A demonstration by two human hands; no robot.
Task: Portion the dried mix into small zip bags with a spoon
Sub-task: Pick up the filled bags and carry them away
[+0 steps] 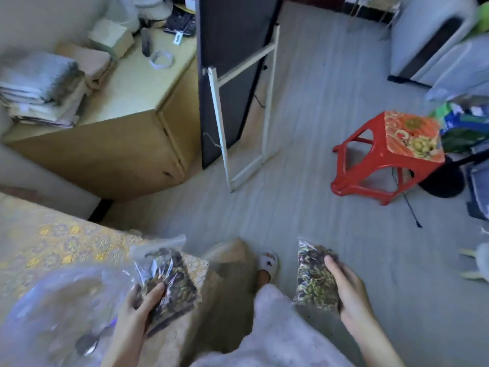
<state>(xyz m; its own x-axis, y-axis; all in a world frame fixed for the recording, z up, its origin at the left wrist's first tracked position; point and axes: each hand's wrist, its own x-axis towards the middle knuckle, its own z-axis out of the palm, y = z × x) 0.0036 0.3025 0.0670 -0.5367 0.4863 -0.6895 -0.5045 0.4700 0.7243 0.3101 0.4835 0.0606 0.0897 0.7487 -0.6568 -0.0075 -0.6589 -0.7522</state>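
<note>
Your left hand (144, 300) grips one filled zip bag (169, 282) low at its bottom end, fingers curled round the plastic; the bag's sealed strip points up and away from you. It hangs over the edge of the table with the yellow floral cloth (53, 242).

Your right hand (346, 287) holds a second filled zip bag (313, 276) from its right side, thumb across the front, fingers behind. That bag stands roughly upright over the floor. The two hands are well apart, one bag each.

Both bags hold the dried mix: dark pieces with pale green and yellowish bits.

A metal spoon (88, 344) lies at lower left, bowl toward you, beside or under a large clear plastic bag (60, 295) that is blurred; you cannot tell which from this view.

Surroundings: red plastic stool (370, 160) on the grey floor to the right; wooden cabinet (127, 144) at upper left with stacked papers (39, 86) and a tape roll (162, 59) on top; a dark panel in a white frame (230, 75) leaning beside it. One slippered foot (268, 264) shows between the bags.
</note>
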